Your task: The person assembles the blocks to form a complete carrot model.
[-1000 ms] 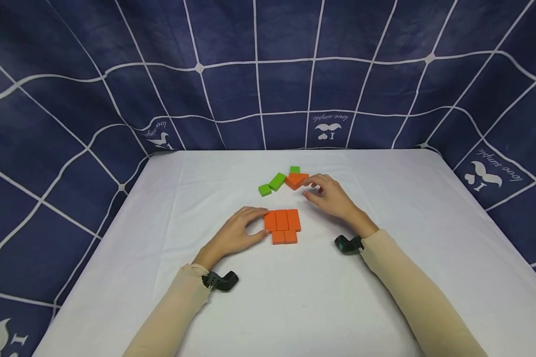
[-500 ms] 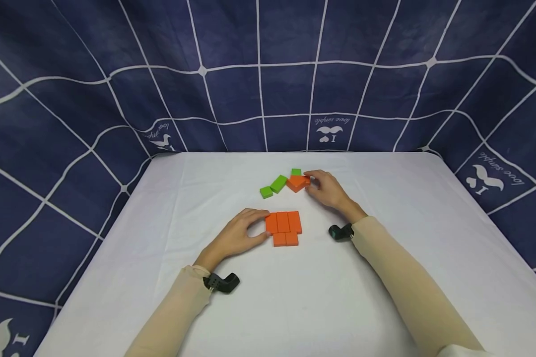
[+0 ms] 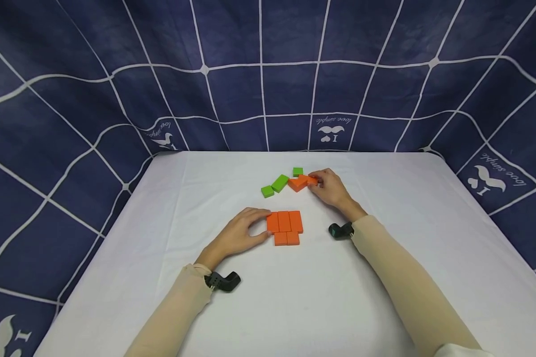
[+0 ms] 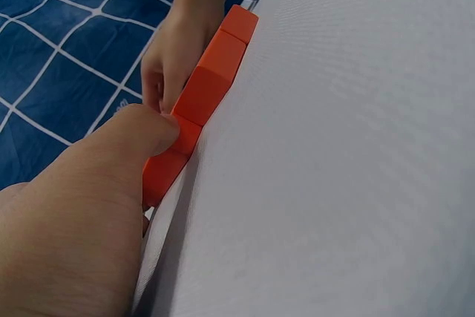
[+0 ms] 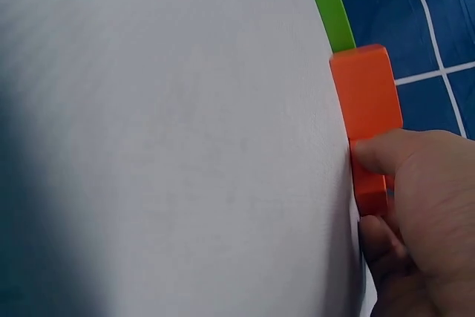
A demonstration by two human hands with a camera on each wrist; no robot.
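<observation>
A flat group of orange blocks [image 3: 284,221] lies on the white table, three longer ones in a row with two shorter ones along the near side. My left hand [image 3: 240,231] is at the row's left end, thumb and fingertips gripping the leftmost orange block [image 3: 272,222] at its near and far ends. Farther back, my right hand [image 3: 331,189] pinches a small orange block [image 5: 369,176] between thumb and fingers, partly covering it. Just left of that one stands another orange piece [image 3: 297,183], angular and thicker.
Beside the far orange pieces lie a longer green block [image 3: 280,183] and two small green blocks, one at the left [image 3: 267,191], one behind [image 3: 298,171]. A navy curtain [image 3: 290,89] with white grid lines rises at the table's back edge.
My right hand has come in to the small orange block, taken hold of it and shifted it slightly right. My left hand has stayed at the orange group.
</observation>
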